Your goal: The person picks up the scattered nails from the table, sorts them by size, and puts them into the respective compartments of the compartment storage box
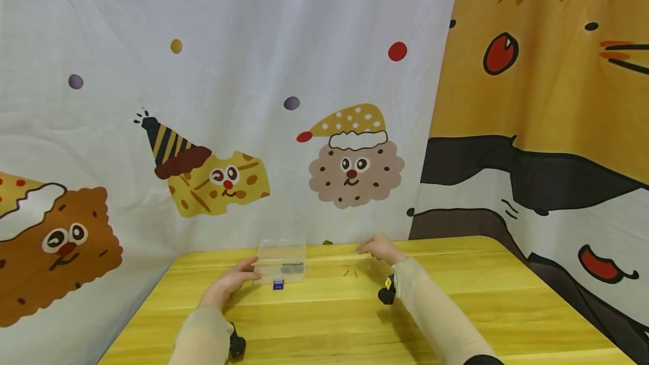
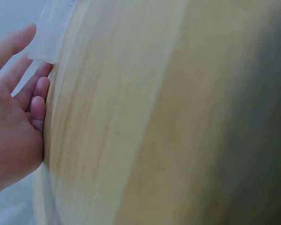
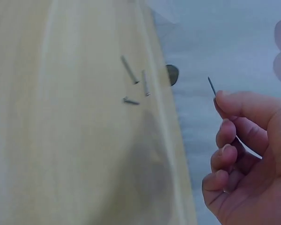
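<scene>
A clear plastic box (image 1: pixel 280 255) with its lid raised stands near the table's back edge. Grey items (image 1: pixel 292 268) show inside it. My left hand (image 1: pixel 234 281) rests at the box's left side, thumb and fingers spread around the near corner; the left wrist view shows the box end (image 2: pixel 49 40) right at the fingertips. On the right, my right hand (image 1: pixel 381 248) is raised over the back of the table. Its thumb and index finger pinch a thin, pointed screw or nail (image 3: pixel 211 86), the tip sticking out and the rest hidden.
Between the hands, several small metal screws or nails (image 3: pixel 129 70) lie on the wooden table (image 1: pixel 324 325). A small blue piece (image 1: pixel 278 284) sits at the box's front. Behind the table's back edge hangs a printed cloth (image 1: pixel 345 10).
</scene>
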Motion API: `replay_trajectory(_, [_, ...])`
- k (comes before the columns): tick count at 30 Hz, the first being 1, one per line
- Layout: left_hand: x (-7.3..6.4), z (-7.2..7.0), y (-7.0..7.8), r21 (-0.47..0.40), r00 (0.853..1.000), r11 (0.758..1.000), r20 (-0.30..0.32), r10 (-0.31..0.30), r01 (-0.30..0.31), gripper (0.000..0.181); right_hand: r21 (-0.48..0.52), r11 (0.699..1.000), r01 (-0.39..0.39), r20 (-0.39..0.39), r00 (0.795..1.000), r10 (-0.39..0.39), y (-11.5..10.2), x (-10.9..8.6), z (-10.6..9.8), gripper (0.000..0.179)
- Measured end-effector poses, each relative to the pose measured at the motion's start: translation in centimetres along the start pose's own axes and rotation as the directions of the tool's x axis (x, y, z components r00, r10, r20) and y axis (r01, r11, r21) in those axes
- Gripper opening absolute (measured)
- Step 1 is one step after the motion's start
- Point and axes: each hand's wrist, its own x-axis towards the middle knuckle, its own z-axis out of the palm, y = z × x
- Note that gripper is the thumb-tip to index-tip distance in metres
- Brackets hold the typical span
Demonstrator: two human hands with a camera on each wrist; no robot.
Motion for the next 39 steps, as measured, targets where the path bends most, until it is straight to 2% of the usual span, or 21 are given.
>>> replay_trajectory(5, [0.0, 0.1, 0.0, -0.002, 1.000, 1.000, 0.006, -0.003, 0.003, 0.070, 0.016, 1.000, -0.013, 0.036, 0.999, 0.013, -1.2, 0.6, -0.4, 0.026])
replay_trajectory(10, [0.1, 0.1, 0.1, -0.002, 1.000, 1.000, 0.002, -0.004, 0.004, 0.071, 0.018, 1.000, 0.008, 0.056, 0.998, -0.009, -2.2, 1.3, -0.5, 0.023])
replay_trajectory(18, [-0.2, -0.2, 0.3, -0.010, 1.000, 1.000, 0.007, 0.003, -0.003, 0.070, -0.011, 1.000, 0.019, 0.075, 0.997, -0.018, -3.8, 2.4, 0.1, 0.024])
replay_trajectory(25, [-0.1, -0.1, 0.1, -0.013, 1.000, 1.000, -0.007, -0.001, 0.001, 0.073, 0.009, 1.000, 0.029, 0.091, 0.995, -0.029, -5.0, 2.8, 1.6, 0.018])
replay_trajectory(34, [-0.8, 0.4, 0.3, -0.008, 1.000, 1.000, -0.013, 0.012, -0.012, 0.068, 0.000, 0.996, 0.093, 0.120, 0.988, -0.093, -5.1, 3.7, 4.1, 0.023])
replay_trajectory(39, [-1.0, 0.5, 0.8, 0.008, 0.999, 1.000, -0.032, 0.022, -0.022, 0.066, 0.032, 0.994, 0.107, 0.123, 0.986, -0.110, -5.4, 4.4, 5.7, 0.022])
